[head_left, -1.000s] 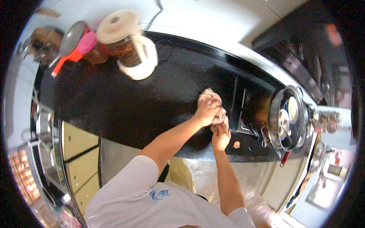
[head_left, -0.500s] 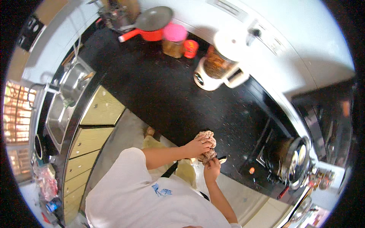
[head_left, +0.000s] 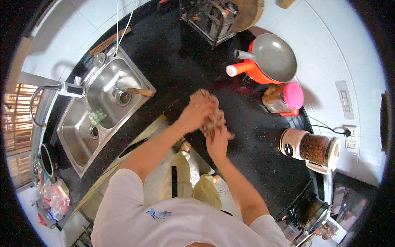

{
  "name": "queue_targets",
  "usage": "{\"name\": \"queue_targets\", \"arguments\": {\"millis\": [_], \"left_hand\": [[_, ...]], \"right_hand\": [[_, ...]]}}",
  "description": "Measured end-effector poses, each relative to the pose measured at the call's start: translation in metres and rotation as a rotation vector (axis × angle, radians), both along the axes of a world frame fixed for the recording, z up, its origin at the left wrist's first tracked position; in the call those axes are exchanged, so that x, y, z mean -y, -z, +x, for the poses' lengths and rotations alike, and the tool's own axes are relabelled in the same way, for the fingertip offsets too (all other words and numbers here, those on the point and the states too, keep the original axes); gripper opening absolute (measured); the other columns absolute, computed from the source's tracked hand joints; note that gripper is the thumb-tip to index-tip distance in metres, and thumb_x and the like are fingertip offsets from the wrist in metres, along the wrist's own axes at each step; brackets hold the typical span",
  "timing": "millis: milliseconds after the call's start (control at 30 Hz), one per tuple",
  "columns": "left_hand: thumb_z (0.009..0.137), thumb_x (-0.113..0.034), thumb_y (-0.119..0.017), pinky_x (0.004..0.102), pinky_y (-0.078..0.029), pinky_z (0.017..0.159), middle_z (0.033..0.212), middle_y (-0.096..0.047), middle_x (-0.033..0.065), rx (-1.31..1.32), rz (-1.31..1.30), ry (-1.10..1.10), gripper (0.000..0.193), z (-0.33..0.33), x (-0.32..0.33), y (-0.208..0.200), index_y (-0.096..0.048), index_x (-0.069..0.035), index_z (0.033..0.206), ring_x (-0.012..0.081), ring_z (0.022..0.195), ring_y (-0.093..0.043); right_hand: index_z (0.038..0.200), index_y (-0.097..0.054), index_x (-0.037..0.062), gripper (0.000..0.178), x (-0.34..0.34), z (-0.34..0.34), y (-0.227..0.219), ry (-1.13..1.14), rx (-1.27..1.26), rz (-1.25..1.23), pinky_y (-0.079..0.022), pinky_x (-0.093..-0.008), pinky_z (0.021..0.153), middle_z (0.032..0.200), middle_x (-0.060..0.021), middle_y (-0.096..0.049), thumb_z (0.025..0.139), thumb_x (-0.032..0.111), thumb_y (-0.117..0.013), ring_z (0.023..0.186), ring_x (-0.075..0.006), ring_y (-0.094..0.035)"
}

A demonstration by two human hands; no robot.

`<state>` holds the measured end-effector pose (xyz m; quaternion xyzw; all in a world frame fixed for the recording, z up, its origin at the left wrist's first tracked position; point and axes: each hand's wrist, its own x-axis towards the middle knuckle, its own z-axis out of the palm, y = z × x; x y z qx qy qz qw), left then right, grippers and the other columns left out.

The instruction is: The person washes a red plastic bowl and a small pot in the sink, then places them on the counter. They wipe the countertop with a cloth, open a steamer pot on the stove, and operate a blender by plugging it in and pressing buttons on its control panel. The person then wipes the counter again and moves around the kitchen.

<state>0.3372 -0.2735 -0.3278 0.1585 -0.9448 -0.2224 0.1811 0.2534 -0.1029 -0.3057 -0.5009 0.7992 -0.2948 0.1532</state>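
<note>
A crumpled brownish cloth [head_left: 216, 118] is bunched between my two hands over the black countertop [head_left: 177, 82], near its front edge. My left hand [head_left: 199, 113] is closed over the cloth's upper left part. At its lower end, my right hand [head_left: 217, 142] grips the cloth too, the fingers partly hidden by it. Motion smears both hands and the cloth somewhat. Whether anything else is inside the cloth, I cannot tell.
Left is a double steel sink [head_left: 123, 78] with a wooden-handled tool [head_left: 140, 92] in it. A grey pan [head_left: 275, 57] rests on a red pot [head_left: 258, 74]. A pink-lidded jar [head_left: 275, 99] and a cream blender [head_left: 314, 148] stand to the right, a metal rack [head_left: 212, 20] at the back.
I have turned left toward the sink, and the cloth and both hands have come along to that part of the counter. The dark-and-pale thing by my right hand no longer shows.
</note>
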Motion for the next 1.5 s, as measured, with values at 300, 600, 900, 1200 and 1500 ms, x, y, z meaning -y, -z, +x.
{"name": "queue_targets", "arguments": {"millis": [300,600,900,1200,1500], "left_hand": [[0.083,-0.012,-0.055,0.054,-0.028,0.107,0.13,-0.05,0.0092,0.02,-0.174,-0.454,0.029,0.022,0.09,0.006,-0.058,-0.008,0.112,0.0326,0.131,-0.038],[0.08,-0.016,-0.06,0.0528,-0.023,0.111,0.136,-0.046,0.0118,0.172,0.013,-0.106,0.043,0.046,-0.11,0.001,-0.057,-0.008,0.122,0.0335,0.136,-0.032],[0.076,-0.022,-0.06,0.0529,-0.031,0.105,0.125,-0.054,0.0013,-0.029,0.037,0.248,0.024,-0.003,-0.25,0.032,-0.067,-0.015,0.098,0.0268,0.128,-0.043],[0.065,-0.02,-0.081,0.0487,-0.052,0.084,0.118,-0.056,0.0173,0.431,0.173,0.543,0.062,-0.031,-0.213,-0.076,-0.056,-0.015,0.121,0.0399,0.103,-0.058],[0.079,-0.011,-0.066,0.048,-0.051,0.086,0.114,-0.052,0.0142,0.242,-0.021,-0.22,0.048,0.057,0.086,-0.119,-0.054,-0.021,0.124,0.0384,0.103,-0.054]], "right_hand": [[0.101,-0.065,0.0038,0.022,0.122,-0.03,0.018,-0.236,-0.129,-0.086,-0.046,-0.0473,0.095,0.121,-0.0132,-0.055,0.08,0.012,-0.066,0.111,-0.0448,-0.051],[0.085,-0.071,0.0075,0.018,-0.1,-0.001,-0.007,-0.261,0.011,-0.108,-0.05,-0.0411,0.087,0.107,-0.0104,-0.06,0.068,0.0,-0.073,0.101,-0.0351,-0.059],[0.086,-0.072,0.0056,0.015,-0.28,0.001,-0.006,0.062,0.125,0.074,-0.051,-0.0347,0.071,0.096,-0.0084,-0.062,0.072,0.002,-0.069,0.082,-0.0261,-0.062],[0.091,-0.067,-0.0015,0.016,-0.314,-0.05,-0.039,0.528,0.737,0.065,-0.047,-0.0282,0.062,0.081,-0.0067,-0.065,0.082,0.004,-0.055,0.07,-0.0137,-0.058],[0.099,-0.065,0.0018,0.022,0.029,0.003,-0.107,-0.162,0.137,-0.153,-0.05,-0.0369,0.085,0.116,-0.0125,-0.06,0.08,-0.006,-0.058,0.099,-0.0304,-0.061]]}}
